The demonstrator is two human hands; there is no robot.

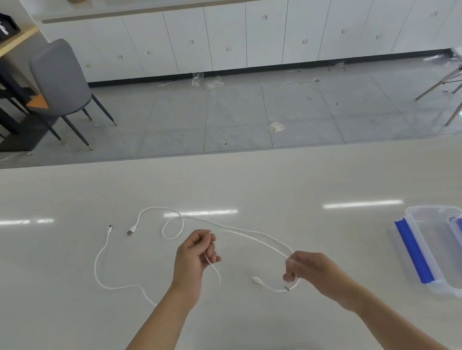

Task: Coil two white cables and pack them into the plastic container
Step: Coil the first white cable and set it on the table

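Note:
Two white cables lie on the white table [53,195]. One cable [248,234] runs from a USB plug at the back left, through a small loop, to both hands. My left hand [194,258] is shut on it near the middle, a short length hanging below the fist. My right hand [307,269] pinches the same cable where it bends back toward a small plug. The second cable [99,264] lies loose to the left in a wide curve. The clear plastic container [445,251] with blue clips stands at the right, its lid beside it.
The table's far edge borders a tiled floor with scraps of litter. A grey chair [62,84] and a wooden desk stand at the back left, white cabinets along the far wall, another chair's legs at the right.

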